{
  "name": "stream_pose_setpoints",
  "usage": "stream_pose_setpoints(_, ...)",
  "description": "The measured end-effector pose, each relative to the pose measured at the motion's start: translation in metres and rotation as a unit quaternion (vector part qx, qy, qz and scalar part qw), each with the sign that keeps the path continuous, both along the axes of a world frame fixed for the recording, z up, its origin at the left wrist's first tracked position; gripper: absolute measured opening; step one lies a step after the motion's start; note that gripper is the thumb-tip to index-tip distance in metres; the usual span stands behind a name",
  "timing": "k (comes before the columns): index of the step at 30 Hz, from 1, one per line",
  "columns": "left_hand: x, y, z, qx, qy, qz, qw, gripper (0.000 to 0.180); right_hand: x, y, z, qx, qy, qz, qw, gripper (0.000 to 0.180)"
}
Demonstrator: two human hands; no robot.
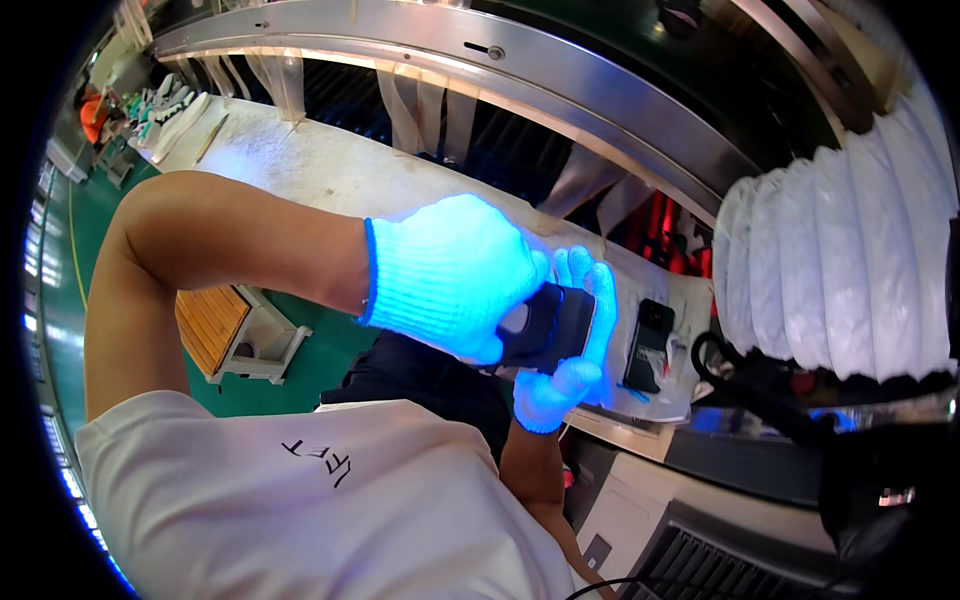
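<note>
Your two gloved hands, lit bright blue, met near the middle of your view, with the dark piece [572, 328] between them. Your left grip [450, 275] came in from 9 o'clock and was closed over the piece's left end, its fingers partly out of sight. Your right grip [598, 345] was half curled round the opposite side, thumb at 5 o'clock and fingers at 1 o'clock. The piece's bare end pointed toward 3 o'clock, and a groove across it ran from about 1 to 7 o'clock; with so much covered, you could not tell its long axis. On the worktop [350, 165], toward 3 o'clock from your hands, lay a dark phone [652, 345], its long axis from 1 to 7 o'clock. A white hose [840, 250] bulged beyond it.
</note>
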State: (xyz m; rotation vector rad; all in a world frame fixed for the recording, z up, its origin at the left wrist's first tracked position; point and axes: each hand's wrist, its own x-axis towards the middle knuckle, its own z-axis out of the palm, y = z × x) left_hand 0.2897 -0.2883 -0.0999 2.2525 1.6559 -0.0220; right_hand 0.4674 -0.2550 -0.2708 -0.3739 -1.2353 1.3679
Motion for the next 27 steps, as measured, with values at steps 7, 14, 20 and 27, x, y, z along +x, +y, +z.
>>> stream_pose_setpoints(7, 0.009, -0.021, 0.0, 0.033, 0.034, -0.015, 0.999, 0.051, 0.014, -0.006, 0.0, 0.103, -0.07, -0.036, 0.992, 0.099)
stream_pose_setpoints(14, 0.0, -0.035, -0.017, 0.089, 0.008, -0.026, 0.996, 0.044, 0.005, -0.028, 0.013, 0.075, -0.044, -0.05, 0.995, 0.108)
stream_pose_setpoints(20, -0.004, -0.03, -0.016, 0.085, -0.011, -0.053, 0.995, 0.039, 0.0, -0.029, 0.018, 0.056, -0.039, -0.063, 0.996, 0.11)
stream_pose_setpoints(27, -0.007, -0.025, -0.023, 0.103, -0.039, -0.075, 0.991, 0.034, 0.007, -0.035, 0.023, 0.044, -0.092, -0.082, 0.991, 0.081)
